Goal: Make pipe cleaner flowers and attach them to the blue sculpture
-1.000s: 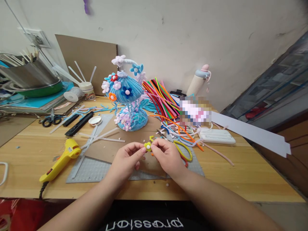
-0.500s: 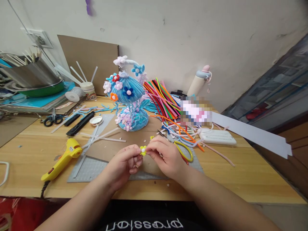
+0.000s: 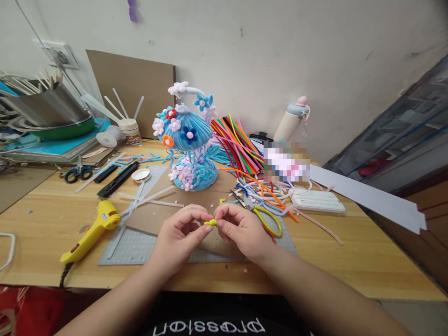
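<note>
A small yellow pipe-cleaner flower (image 3: pixel 210 223) is pinched between my two hands above the cardboard sheet (image 3: pixel 149 224). My left hand (image 3: pixel 184 233) grips its left side with thumb and forefinger. On the other side, my right hand (image 3: pixel 241 228) holds it with fingertips. The flower is turned so that its white centre is hidden. Behind the hands stands a blue fuzzy mushroom-shaped craft (image 3: pixel 185 130) covered in coloured flowers. Pliers with yellow handles (image 3: pixel 268 219) lie just beyond my right hand, and a yellow scrap (image 3: pixel 222 201) rests near their tips.
A yellow glue gun (image 3: pixel 91 231) lies at left on the table, with black scissors (image 3: pixel 79 172) and a black cutter (image 3: pixel 119 178) behind it. Bundled colourful pipe cleaners (image 3: pixel 240 147) sit at back right. A white power strip (image 3: pixel 318 200) and a bottle (image 3: pixel 291 119) are farther right.
The flower has been turned, from its white centre facing me to lying edge-on. My left fingers have shifted their pinch, and my right hand has rotated, uncovering more of the pliers.
</note>
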`<state>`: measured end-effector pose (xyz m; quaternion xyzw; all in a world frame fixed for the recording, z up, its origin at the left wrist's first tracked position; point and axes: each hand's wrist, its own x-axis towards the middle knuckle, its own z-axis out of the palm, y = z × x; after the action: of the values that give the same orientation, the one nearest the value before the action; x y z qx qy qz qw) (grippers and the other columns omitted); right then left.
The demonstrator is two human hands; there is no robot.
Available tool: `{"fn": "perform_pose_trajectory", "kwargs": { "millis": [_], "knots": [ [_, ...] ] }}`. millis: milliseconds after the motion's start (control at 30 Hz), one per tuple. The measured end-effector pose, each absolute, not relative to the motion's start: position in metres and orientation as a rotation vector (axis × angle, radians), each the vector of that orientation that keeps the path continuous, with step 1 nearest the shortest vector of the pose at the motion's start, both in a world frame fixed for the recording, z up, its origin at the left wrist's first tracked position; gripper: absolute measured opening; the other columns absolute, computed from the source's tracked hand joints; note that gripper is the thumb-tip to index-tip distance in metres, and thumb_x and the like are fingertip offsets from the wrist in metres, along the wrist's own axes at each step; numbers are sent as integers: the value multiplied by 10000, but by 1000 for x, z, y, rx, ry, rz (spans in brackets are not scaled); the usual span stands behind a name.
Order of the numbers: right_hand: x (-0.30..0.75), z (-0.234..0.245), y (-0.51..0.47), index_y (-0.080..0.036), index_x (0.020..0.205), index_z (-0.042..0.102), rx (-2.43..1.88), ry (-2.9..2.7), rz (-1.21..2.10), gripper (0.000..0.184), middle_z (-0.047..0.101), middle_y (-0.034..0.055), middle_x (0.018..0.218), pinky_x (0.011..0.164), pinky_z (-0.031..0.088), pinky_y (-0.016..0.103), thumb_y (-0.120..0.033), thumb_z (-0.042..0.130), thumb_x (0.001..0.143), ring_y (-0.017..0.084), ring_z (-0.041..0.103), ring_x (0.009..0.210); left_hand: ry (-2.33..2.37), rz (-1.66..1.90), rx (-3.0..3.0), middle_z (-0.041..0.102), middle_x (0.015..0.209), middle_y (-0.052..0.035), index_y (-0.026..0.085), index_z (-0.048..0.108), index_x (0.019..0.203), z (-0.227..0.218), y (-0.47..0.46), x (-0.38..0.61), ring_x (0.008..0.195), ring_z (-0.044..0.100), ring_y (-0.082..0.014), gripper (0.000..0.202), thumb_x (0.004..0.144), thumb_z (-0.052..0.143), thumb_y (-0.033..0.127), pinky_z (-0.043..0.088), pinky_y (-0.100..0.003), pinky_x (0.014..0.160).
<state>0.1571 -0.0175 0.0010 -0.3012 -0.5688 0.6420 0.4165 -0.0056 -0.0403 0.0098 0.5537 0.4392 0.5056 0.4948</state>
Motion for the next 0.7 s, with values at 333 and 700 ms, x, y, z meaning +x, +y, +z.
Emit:
{"fn": "perform_pose_trajectory", "kwargs": {
  "millis": [333, 700],
  "knots": [
    [155, -2, -17, -175, 797, 504, -820, -1413, 1608, 192, 438, -69, 568, 442, 308, 188, -341, 600, 795, 57, 404, 463, 1126, 1203, 1431, 569, 820, -30, 184, 627, 792, 7, -43, -2, 692, 522, -116, 81, 768, 630, 260, 411, -193, 542],
    [154, -2, -13, -162, 769, 522, -862, -1249, 1746, 201, 475, -63, 524, 429, 264, 189, -346, 602, 780, 51, 396, 426, 1064, 1132, 952, 533, 592, 18, 148, 592, 741, 6, -35, 4, 503, 437, -75, 216, 712, 676, 344, 368, -166, 416]
  ]
}}
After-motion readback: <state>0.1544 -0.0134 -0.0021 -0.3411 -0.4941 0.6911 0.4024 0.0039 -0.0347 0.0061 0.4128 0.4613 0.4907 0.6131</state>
